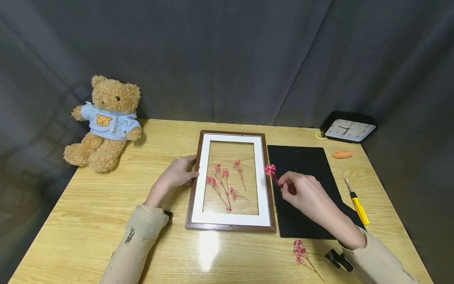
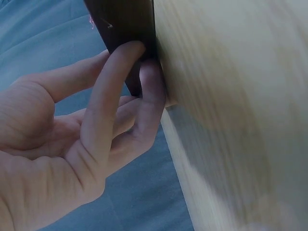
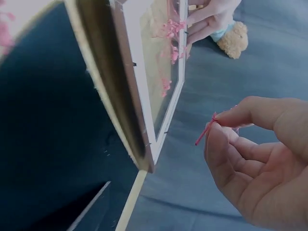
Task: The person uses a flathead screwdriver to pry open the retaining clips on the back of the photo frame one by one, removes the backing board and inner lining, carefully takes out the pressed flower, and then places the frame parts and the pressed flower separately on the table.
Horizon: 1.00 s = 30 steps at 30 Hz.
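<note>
A brown picture frame (image 1: 270,205) with a white mat (image 1: 230,219) lies flat on the table. Pink dried flower sprigs (image 1: 227,189) are spread inside the mat's opening. My left hand (image 1: 178,172) grips the frame's left edge; in the left wrist view, its fingers (image 2: 98,101) curl against the dark side of the frame (image 2: 127,24). Between thumb and forefinger, my right hand (image 1: 306,193) pinches a small pink flower sprig (image 1: 270,170) by its stem, just above the frame's right edge. The stem end (image 3: 204,134) pokes out from the fingertips in the right wrist view.
Right of the frame lies a black backing board (image 1: 301,157), partly under my right forearm. Another pink sprig (image 1: 300,252) is near the front edge. A yellow screwdriver (image 1: 360,207), an orange object (image 1: 342,154) and a clock (image 1: 349,128) stand right; a teddy bear (image 1: 110,122) sits left.
</note>
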Available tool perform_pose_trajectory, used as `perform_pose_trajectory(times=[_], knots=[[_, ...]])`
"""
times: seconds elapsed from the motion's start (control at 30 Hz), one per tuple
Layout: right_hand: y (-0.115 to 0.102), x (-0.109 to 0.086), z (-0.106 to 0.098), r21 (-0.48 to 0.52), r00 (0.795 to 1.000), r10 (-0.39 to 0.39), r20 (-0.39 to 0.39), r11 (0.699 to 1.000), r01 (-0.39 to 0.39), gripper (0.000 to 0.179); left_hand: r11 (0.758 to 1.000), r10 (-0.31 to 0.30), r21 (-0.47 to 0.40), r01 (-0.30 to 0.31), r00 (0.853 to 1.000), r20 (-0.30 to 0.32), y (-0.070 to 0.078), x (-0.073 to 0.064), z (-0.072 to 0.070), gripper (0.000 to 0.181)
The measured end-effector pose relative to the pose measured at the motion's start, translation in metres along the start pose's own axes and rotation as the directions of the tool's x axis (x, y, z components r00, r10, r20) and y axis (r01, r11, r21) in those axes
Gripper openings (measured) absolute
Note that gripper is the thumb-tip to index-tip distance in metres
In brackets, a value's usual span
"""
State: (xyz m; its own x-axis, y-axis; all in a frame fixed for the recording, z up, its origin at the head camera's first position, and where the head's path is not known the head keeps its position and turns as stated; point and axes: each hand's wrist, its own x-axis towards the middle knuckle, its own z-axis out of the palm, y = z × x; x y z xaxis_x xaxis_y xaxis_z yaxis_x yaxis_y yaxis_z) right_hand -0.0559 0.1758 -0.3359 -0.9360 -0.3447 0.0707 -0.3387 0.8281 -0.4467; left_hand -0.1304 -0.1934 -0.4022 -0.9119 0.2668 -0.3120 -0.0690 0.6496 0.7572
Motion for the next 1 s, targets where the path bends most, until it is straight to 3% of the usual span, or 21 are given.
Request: perform_pose_trajectory(times=[0.43, 0.6, 0.77, 0.9, 1.0], knots=[[0.023, -0.057, 0.008, -0.039, 0.995, 0.1, 0.031, 0.994, -0.099, 0.018, 1.0, 0.002, 0.017, -0.002, 1.0, -0.009, 0.002, -0.001, -0.001, 0.07], [0.031, -0.078, 0.015, -0.054, 0.98, 0.188, 0.071, 0.981, -0.184, 0.02, 1.0, 0.007, 0.024, -0.007, 1.0, -0.004, 0.001, -0.001, 0.0, 0.069], [0.04, -0.095, 0.027, -0.037, 0.934, 0.308, 0.181, 0.951, -0.306, 0.02, 1.0, 0.005, 0.025, -0.005, 1.0, 0.0, 0.0, -0.001, 0.0, 0.069], [0.049, -0.107, 0.034, -0.04, 0.873, 0.405, 0.271, 0.911, -0.41, 0.016, 1.0, 0.009, 0.029, -0.009, 1.0, 0.002, 0.0, -0.001, -0.001, 0.07], [0.054, -0.117, 0.037, -0.049, 0.839, 0.448, 0.309, 0.888, -0.456, 0.016, 0.999, 0.014, 0.033, -0.014, 1.0, 0.0, 0.001, -0.001, -0.001, 0.07]])
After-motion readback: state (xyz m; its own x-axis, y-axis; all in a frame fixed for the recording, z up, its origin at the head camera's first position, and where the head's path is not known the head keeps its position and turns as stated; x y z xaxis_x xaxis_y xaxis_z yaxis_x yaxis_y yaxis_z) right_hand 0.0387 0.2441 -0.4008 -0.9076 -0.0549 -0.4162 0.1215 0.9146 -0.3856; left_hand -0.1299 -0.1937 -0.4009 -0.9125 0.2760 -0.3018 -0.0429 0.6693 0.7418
